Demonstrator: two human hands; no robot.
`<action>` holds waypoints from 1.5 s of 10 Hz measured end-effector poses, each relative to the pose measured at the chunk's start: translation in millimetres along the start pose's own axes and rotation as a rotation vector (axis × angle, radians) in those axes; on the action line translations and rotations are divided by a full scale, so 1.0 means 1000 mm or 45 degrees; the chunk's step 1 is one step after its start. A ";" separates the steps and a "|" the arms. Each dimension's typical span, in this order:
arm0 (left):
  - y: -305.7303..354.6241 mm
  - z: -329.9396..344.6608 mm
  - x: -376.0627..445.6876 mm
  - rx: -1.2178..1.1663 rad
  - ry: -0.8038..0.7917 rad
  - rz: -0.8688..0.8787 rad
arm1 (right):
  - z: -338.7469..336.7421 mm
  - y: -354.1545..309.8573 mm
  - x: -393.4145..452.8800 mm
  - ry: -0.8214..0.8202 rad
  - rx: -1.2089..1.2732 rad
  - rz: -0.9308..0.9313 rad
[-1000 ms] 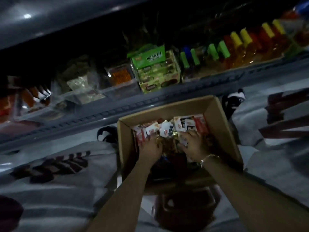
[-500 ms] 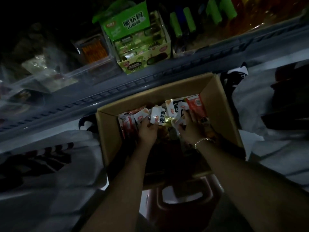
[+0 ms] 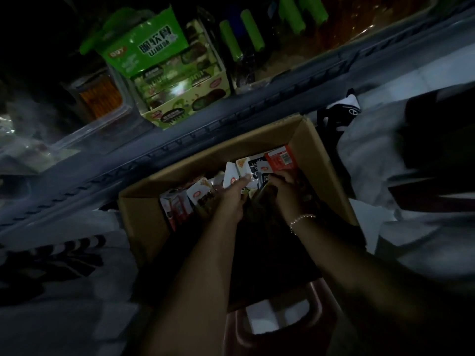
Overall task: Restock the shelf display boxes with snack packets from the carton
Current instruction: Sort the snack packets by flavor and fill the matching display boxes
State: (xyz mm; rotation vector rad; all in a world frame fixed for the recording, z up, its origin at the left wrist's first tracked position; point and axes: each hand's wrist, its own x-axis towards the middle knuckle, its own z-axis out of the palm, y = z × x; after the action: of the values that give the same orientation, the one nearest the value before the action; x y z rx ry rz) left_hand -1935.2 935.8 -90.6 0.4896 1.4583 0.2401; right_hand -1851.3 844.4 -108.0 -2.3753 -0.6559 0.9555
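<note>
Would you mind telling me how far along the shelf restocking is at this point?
Done: the green display box on the shelf already looks stocked. In hand: both hands are in the carton; the left hand lies with straight fingers on the snack packets, and the right hand curls into them. Left: many packets remain in the carton, none lifted out yet.

Green-capped bottles (image 3: 246, 44) on shelf; red stool (image 3: 318, 312) below; patterned floor (image 3: 64, 291).
</note>
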 end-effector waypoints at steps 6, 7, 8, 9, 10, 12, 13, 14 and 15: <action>-0.017 0.038 0.006 0.274 0.177 -0.064 | 0.013 0.013 -0.010 0.058 0.278 0.197; -0.016 0.033 0.002 0.223 0.128 -0.034 | 0.003 0.011 -0.010 0.142 0.220 0.245; -0.011 0.022 -0.007 0.169 0.116 -0.043 | -0.005 0.006 -0.015 0.170 0.237 0.171; -0.006 0.004 -0.014 0.187 0.273 0.110 | -0.011 -0.005 -0.021 0.196 0.267 0.065; 0.007 -0.015 -0.034 0.155 0.287 0.235 | -0.019 -0.024 -0.029 0.193 0.338 -0.090; 0.040 -0.055 -0.085 0.297 0.272 0.453 | -0.028 -0.066 -0.045 -0.036 0.224 -0.359; 0.060 -0.068 -0.116 0.271 0.184 0.555 | -0.036 -0.090 -0.061 -0.009 0.176 -0.382; 0.082 -0.083 -0.150 0.375 0.095 0.667 | -0.057 -0.118 -0.080 0.158 0.023 -0.524; 0.110 -0.096 -0.186 0.473 0.036 0.782 | -0.085 -0.154 -0.096 0.145 -0.173 -0.672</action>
State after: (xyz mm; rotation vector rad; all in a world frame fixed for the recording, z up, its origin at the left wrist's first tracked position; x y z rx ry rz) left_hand -2035.8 965.8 121.4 1.2422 1.3506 0.4641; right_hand -1887.9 882.7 85.0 -2.1703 -1.2516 0.5552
